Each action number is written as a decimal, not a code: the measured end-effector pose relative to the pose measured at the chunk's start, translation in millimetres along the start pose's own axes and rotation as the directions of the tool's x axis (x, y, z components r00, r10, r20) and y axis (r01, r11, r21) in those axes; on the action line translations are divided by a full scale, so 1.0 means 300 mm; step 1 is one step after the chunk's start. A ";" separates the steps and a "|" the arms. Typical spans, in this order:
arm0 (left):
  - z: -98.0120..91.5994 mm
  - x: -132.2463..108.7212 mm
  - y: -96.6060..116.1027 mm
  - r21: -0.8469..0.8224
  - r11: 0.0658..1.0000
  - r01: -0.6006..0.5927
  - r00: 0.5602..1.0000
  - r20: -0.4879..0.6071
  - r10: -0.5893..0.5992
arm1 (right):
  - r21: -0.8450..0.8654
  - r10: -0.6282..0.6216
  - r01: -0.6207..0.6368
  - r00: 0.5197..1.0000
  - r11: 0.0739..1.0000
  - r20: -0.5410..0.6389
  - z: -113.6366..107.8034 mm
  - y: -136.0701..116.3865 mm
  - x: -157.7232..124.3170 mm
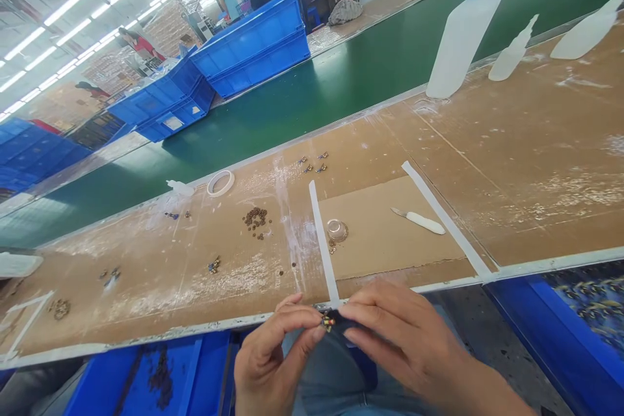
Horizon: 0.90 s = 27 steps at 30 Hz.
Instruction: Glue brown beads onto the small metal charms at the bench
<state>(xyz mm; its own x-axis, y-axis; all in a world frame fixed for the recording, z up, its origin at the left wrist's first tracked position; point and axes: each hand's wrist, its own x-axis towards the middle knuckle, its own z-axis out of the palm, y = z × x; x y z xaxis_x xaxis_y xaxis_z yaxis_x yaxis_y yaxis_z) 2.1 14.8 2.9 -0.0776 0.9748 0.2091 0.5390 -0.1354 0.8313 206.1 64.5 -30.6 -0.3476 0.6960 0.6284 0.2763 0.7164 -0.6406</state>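
Note:
Just off the table's front edge, my left hand (pixel 280 354) pinches a small multicoloured piece (pixel 327 322) between thumb and fingertips. Close on its right is my right hand (pixel 397 335), thumb and fingers apart around a dark gap; whether it touches the piece is unclear. Beyond them, a cardboard sheet (pixel 385 250) lies between white tape strips, bearing a small clear cup (pixel 336 229) and a white-handled knife (pixel 425 222). Small brown discs (pixel 256 218) form a pile to the left. Several small figures (pixel 312 163) stand or lie behind the sheet.
White bottles (pixel 461 45) stand at the back right. A tape roll (pixel 221 183) lies at the table's back left. Past it run a green belt (pixel 341 84) and blue crates (pixel 253 45). Blue bins (pixel 526 312) sit below the front edge. People are in the background.

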 end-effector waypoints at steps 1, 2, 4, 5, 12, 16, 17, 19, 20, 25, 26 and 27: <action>-0.015 0.020 -0.010 0.027 0.998 0.048 0.999 -0.008 -0.047 | -0.042 0.007 -0.008 1.000 0.999 -0.009 -0.018 0.011 0.005; -0.029 0.049 -0.025 0.054 0.994 0.099 0.995 -0.023 -0.098 | -0.085 0.025 -0.027 0.999 0.996 -0.031 -0.036 0.027 0.009; -0.043 0.140 -0.063 0.087 0.976 0.199 0.979 -0.058 -0.195 | -0.143 0.082 -0.099 0.990 0.985 -0.118 -0.062 0.072 0.015; -0.042 0.200 -0.086 0.080 0.970 0.229 0.973 -0.063 -0.224 | -0.158 0.122 -0.150 0.978 0.976 -0.170 -0.068 0.098 0.017; 0.077 0.659 -0.205 0.053 0.978 0.200 0.980 0.010 -0.201 | -0.149 0.259 -0.318 0.912 0.936 -0.318 -0.019 0.237 0.024; 0.151 0.795 -0.240 0.096 0.979 0.182 0.983 0.018 -0.185 | -0.182 0.220 -0.284 0.927 0.942 -0.304 -0.008 0.250 0.017; 0.158 0.812 -0.247 0.111 0.977 0.182 0.983 0.015 -0.185 | -0.197 0.214 -0.281 0.929 0.939 -0.301 -0.009 0.251 0.014; 0.142 0.824 -0.260 0.147 0.973 0.177 0.984 -0.003 -0.178 | -0.225 0.218 -0.289 0.931 0.930 -0.294 -0.013 0.252 0.005; 0.115 0.820 -0.266 0.170 0.971 0.171 0.985 -0.020 -0.170 | -0.234 0.223 -0.299 0.927 0.925 -0.301 -0.014 0.252 -0.001; -0.182 0.684 -0.310 0.327 0.927 0.186 0.979 -0.141 -0.146 | -0.223 0.285 -0.364 0.903 0.904 -0.322 -0.019 0.247 -0.016; -0.255 0.636 -0.324 0.362 0.909 0.207 0.973 -0.169 -0.155 | -0.215 0.295 -0.372 0.901 0.903 -0.320 -0.018 0.247 -0.017; -0.324 0.584 -0.339 0.395 0.888 0.234 0.966 -0.195 -0.168 | -0.204 0.307 -0.384 0.893 0.900 -0.328 -0.016 0.249 -0.019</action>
<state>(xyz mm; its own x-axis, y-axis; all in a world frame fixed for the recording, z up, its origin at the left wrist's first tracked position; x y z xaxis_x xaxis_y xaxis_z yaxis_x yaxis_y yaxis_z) -147.9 182.1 5.0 -0.3291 0.9303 0.1623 0.7921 0.1783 0.5837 233.1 114.4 -80.0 0.0683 0.8579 0.5092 0.5648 0.3875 -0.7286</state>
